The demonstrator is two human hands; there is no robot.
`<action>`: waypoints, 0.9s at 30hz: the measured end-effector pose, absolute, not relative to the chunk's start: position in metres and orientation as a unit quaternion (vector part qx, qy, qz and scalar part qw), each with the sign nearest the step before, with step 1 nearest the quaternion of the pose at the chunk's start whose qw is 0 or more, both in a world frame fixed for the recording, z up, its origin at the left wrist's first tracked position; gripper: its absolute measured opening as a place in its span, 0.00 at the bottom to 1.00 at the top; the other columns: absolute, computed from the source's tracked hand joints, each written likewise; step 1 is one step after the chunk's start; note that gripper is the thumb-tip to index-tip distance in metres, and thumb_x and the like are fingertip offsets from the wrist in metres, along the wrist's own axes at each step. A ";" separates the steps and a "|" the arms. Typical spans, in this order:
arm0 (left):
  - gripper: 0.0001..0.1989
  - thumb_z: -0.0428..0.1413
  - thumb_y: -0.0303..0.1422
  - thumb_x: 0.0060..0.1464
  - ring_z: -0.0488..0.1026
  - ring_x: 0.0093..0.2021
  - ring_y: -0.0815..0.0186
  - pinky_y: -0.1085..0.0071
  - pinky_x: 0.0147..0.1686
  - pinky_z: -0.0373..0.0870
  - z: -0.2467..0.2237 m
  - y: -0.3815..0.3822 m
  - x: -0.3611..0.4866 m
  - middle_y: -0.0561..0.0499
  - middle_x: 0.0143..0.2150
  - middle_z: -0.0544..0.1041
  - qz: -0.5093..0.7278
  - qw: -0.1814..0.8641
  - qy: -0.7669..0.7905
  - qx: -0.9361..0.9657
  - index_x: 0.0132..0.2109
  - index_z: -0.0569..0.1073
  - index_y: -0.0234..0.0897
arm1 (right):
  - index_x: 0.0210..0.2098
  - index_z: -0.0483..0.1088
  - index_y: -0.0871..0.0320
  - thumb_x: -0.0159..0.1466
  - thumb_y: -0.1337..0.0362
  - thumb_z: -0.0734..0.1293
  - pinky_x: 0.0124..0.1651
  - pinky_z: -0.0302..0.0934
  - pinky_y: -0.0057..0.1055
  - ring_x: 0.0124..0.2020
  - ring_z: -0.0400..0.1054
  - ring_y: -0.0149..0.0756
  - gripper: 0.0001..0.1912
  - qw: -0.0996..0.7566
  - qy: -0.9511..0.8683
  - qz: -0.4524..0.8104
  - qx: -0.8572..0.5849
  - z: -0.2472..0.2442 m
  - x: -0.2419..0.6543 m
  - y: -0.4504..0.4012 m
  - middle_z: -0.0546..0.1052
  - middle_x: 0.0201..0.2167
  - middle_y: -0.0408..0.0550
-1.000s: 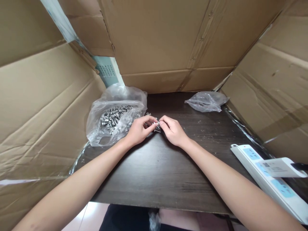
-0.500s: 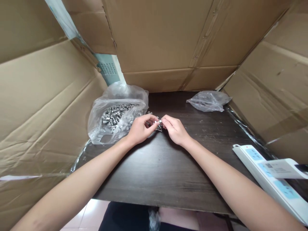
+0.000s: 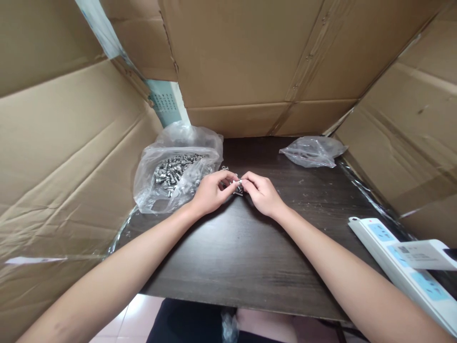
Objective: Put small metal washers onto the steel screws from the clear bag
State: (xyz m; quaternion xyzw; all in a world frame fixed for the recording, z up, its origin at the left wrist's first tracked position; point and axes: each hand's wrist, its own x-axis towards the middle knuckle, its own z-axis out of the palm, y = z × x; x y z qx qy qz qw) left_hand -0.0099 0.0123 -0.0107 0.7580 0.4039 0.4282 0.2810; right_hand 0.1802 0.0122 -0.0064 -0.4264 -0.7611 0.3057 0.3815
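My left hand (image 3: 211, 193) and my right hand (image 3: 262, 194) meet over the middle of the table. Thumb and forefinger of each are pinched around a small shiny metal screw (image 3: 237, 181), whose ends are partly covered by the fingertips. Just beneath and behind the fingers lies a little pile of loose metal screws (image 3: 239, 190), mostly hidden. To the left of my left hand, a clear plastic bag (image 3: 146, 190) lies open with many small metal screws (image 3: 173, 174) inside.
A second clear plastic bag (image 3: 314, 151) lies flat at the back right of the dark table (image 3: 228, 257). A white power strip (image 3: 403, 262) with a plug-in adapter runs along the right edge. Cardboard walls (image 3: 243, 57) enclose the back and both sides.
The fingertips of my right hand have come slightly closer to those of my left around the screw. The whole view has shifted a little; the bags stay where they were.
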 end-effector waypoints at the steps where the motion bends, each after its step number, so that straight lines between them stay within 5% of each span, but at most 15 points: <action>1: 0.08 0.59 0.36 0.62 0.77 0.34 0.68 0.76 0.31 0.70 -0.011 0.012 -0.010 0.50 0.36 0.81 0.427 0.281 0.405 0.758 0.42 0.78 0.34 | 0.30 0.66 0.57 0.69 0.59 0.58 0.35 0.56 0.31 0.29 0.63 0.34 0.13 0.380 -0.762 0.304 -0.426 -0.007 0.180 0.012 0.70 0.26 0.44; 27: 0.08 0.59 0.35 0.62 0.76 0.34 0.68 0.75 0.32 0.70 -0.010 0.012 -0.009 0.50 0.36 0.81 0.418 0.289 0.403 0.761 0.42 0.78 0.35 | 0.27 0.62 0.56 0.71 0.58 0.57 0.34 0.53 0.31 0.26 0.60 0.33 0.17 0.385 -0.780 0.269 -0.413 -0.008 0.180 0.013 0.67 0.23 0.43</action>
